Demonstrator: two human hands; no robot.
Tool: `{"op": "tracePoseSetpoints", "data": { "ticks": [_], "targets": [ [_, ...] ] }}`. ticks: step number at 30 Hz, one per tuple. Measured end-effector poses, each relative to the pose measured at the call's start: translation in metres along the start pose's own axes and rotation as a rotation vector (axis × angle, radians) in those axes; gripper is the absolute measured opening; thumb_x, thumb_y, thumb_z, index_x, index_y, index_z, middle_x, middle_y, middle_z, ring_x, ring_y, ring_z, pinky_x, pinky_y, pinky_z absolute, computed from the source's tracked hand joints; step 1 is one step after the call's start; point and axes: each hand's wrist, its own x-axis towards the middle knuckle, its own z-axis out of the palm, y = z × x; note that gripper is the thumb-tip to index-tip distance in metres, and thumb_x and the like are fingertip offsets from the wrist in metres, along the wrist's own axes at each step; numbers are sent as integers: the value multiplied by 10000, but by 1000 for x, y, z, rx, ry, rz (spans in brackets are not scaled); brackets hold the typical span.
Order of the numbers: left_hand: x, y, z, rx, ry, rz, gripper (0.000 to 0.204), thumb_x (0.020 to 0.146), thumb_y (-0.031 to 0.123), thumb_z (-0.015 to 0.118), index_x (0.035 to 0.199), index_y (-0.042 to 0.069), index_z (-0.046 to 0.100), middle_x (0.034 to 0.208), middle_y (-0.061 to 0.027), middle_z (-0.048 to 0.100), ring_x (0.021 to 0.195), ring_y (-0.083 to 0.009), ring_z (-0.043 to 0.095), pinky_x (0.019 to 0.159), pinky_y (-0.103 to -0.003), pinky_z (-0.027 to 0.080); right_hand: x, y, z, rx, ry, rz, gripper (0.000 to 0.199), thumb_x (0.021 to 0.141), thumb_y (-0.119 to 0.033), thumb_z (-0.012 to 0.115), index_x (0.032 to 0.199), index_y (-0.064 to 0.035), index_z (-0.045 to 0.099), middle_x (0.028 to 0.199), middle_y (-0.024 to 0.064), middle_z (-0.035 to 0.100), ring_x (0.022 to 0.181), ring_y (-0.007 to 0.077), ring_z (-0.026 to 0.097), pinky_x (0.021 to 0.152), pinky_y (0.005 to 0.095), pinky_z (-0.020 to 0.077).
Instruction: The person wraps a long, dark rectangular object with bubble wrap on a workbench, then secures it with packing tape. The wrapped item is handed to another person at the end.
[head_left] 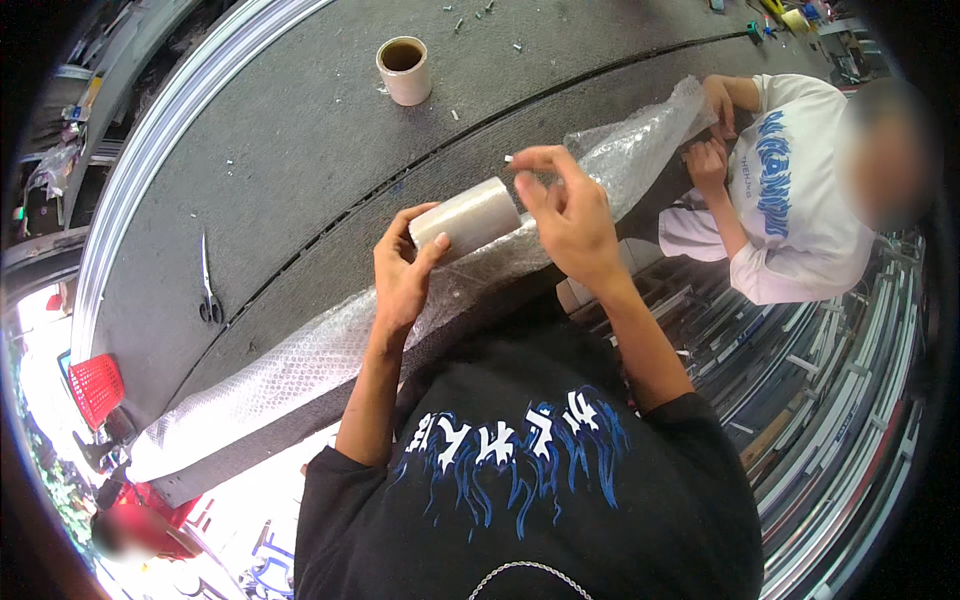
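Observation:
My left hand [405, 272] grips a roll of clear wrapping film [466, 220] at its left end, thumb on the near side. The roll lies tilted above the table edge. Beside its right end is my right hand [570, 215], fingers bent, with thumb and forefinger apart. A small white bit [509, 158] shows at the forefinger's tip; whether it is stuck there I cannot tell. Below both hands, a long bundle in bubble wrap [290, 350] runs along the table's near edge. Another person's hands [708, 155] touch its far right end.
A second roll [405, 85] with a brown core stands upright on the grey table [290, 150]. Scissors [208, 285] lie at the left, near a red basket [97, 388]. Metal profiles [830, 400] are stacked at the right, beside the other person [800, 190].

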Motion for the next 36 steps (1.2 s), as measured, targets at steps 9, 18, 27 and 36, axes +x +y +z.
{"op": "tracePoseSetpoints", "data": {
  "ticks": [9,18,27,36],
  "targets": [
    [-22,35,6,1002,-62,81,773,887,486,852,1396,-25,576,1255,-177,676,1172,-320,654,1050,-443,481,46,44,3,-91,-457,-345,612,830,-215,920,1389,-109,695,1287,136,680,1219,354,679,1057,441,552],
    [-43,30,8,1391,-95,339,816,580,255,1002,1267,10,635,1218,-162,638,1138,-352,632,1009,-470,468,46,44,3,-718,75,-620,370,1000,-282,763,1308,-83,710,1261,157,680,1095,317,687,966,378,538],
    [-47,61,7,1371,-86,288,832,552,206,1024,1275,31,651,1244,-143,642,1133,-351,648,991,-464,489,-65,89,-13,-301,-123,182,289,941,-170,776,1195,-39,734,1187,238,758,1153,409,727,1003,447,561],
    [-54,96,0,1364,-57,335,850,531,170,1036,1281,65,650,1258,-127,640,1114,-339,624,934,-461,512,7,142,40,244,-243,-400,532,889,-213,868,1336,-22,649,1350,150,669,1269,355,633,1087,507,505]
  ]
}}
